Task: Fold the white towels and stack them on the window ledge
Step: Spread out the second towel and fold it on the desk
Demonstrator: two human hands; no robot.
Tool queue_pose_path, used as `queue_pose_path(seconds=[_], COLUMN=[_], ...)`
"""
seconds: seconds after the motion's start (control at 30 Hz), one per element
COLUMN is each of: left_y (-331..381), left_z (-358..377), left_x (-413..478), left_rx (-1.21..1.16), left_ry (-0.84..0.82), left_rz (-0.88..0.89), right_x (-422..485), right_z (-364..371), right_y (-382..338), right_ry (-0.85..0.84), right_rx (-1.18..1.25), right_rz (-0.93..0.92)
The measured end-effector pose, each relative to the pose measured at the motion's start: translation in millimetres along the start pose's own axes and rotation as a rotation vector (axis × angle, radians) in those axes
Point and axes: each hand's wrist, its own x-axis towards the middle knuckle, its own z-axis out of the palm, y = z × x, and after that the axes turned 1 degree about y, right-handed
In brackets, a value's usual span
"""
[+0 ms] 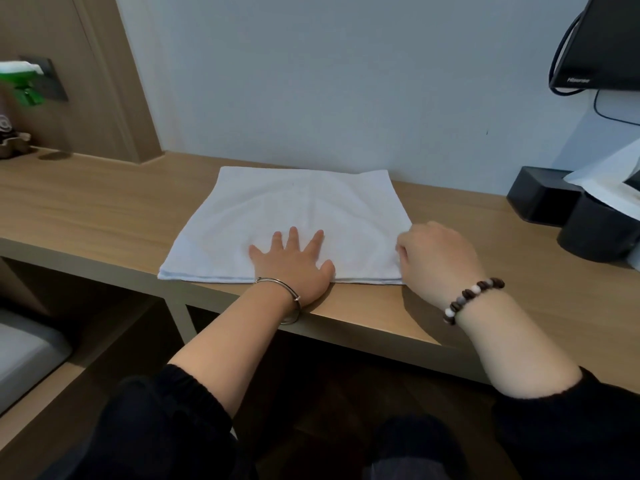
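White towel (pixel 304 209) lies folded into a broad rectangle on the wooden ledge (pixel 86 206), its far edge close to the pale wall and its near edge running along the front of the ledge, where two layers show at the fold. The left hand (pixel 294 263) lies flat on the near middle of the cloth, fingers straight and spread, palm pressing down and gripping nothing. The right hand (pixel 434 258) sits at the towel's near right corner with its fingers curled in, pinching the edge of the cloth there. A silver bangle (pixel 277 280) circles the left wrist and a bead bracelet (pixel 471 296) the right; both forearms come out of black sleeves. At the far left a green spray bottle (pixel 24 83) stands blurred. On the right end of the ledge sits a black tissue box (pixel 540 199) with white tissue sticking up, well apart from the towel, and a black screen (pixel 602 39) hangs above it
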Motion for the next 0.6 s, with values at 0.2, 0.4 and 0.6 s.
queue_pose_path(seconds=[0.2,0.4,0.6], left_y=[12,2,-28], left_z=[-17,-32,-7], left_x=[-15,16,29], left_rx=[0.055,0.053,-0.008], left_ry=[-0.116,0.041,-0.157], left_rz=[0.092,0.034,0.054], right_x=[31,26,24], right_z=[26,42,31], right_y=[-7,-1,10], right_ry=[-0.219,-0.321,-0.469], right_rx=[0.130,0.117,0.144], right_rz=[0.042,0.018,0.004])
